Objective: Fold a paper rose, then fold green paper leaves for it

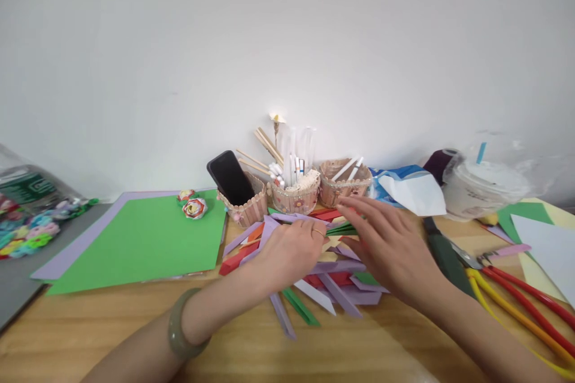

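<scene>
My left hand (294,248), with a ring on one finger and a pale green bangle (177,323) on its wrist, is curled closed over a pile of folded paper strips (341,293). From its fingertips a green folded paper strip (341,229) reaches toward my right hand (393,245). The right hand hovers beside the pile, fingers stretched out and slightly apart; its palm side is hidden. Purple, red, green, white and cream strips lie jumbled beneath both hands. The left fingertips are partly out of sight.
Behind the pile stand three decorated baskets (294,200) with sticks, pens and a phone (230,176). Green paper (148,239) bearing two paper flowers (194,208) lies left. At right are scissors (467,257), red and yellow-handled tools (525,293), a plastic cup (485,185) and a tissue pack (404,185).
</scene>
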`<state>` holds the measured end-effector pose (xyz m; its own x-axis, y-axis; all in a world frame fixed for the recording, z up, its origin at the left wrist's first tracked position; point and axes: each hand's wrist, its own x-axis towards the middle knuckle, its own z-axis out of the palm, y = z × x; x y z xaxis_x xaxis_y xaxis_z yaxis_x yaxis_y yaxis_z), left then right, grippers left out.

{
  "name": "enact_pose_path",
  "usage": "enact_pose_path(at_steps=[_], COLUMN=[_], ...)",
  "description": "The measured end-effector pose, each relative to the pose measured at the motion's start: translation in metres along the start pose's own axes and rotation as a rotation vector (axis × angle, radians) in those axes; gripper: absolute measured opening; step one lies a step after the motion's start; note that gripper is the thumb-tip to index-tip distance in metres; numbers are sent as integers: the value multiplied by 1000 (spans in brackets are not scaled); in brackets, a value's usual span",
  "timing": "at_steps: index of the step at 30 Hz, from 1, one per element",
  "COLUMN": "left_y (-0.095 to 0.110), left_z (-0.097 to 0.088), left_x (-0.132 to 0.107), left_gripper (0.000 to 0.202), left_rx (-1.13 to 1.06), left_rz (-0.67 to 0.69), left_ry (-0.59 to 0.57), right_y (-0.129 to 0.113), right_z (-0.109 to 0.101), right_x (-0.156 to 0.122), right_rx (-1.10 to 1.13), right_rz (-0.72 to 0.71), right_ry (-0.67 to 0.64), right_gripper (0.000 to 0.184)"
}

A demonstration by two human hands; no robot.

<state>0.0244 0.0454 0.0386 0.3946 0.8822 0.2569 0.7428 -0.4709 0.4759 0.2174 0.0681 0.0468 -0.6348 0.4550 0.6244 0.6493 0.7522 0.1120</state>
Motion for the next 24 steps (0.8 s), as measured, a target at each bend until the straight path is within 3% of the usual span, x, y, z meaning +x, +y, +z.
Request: enact_pose_path(at_steps=[3,7,9,12,15,17,19,24], left_y=[3,8,10,11,12,14,16,26], left_z=[-7,-22,-27,-23,-12,-7,-5,-8], left_x=[0,3,5,6,4,2,-1,-5], left_gripper=[32,27,28,48,51,47,41,39], left_rx=[38,-103,-357,-888,-1298,-1355,-1320,-1264], left_rz=[45,17,-82,-204,-136,-95,-75,-140], left_ry=[-39,-79,-29,23,-218,-311,-283,-196], right_y=[0,-3,-9,-22,-36,-44,-48,-48], right_z=[4,0,-3,-6,-4,-1,0,5], right_x=[-3,-5,-4,0,2,2,0,-6], right_rx=[39,240,476,948,1467,1811,2081,2326], right_rz=[-39,204,349,559,731,814,876,945], right_ry=[-147,-219,-237,-288,-396,-451,-495,-524], right_gripper=[19,16,17,25,35,37,37,32])
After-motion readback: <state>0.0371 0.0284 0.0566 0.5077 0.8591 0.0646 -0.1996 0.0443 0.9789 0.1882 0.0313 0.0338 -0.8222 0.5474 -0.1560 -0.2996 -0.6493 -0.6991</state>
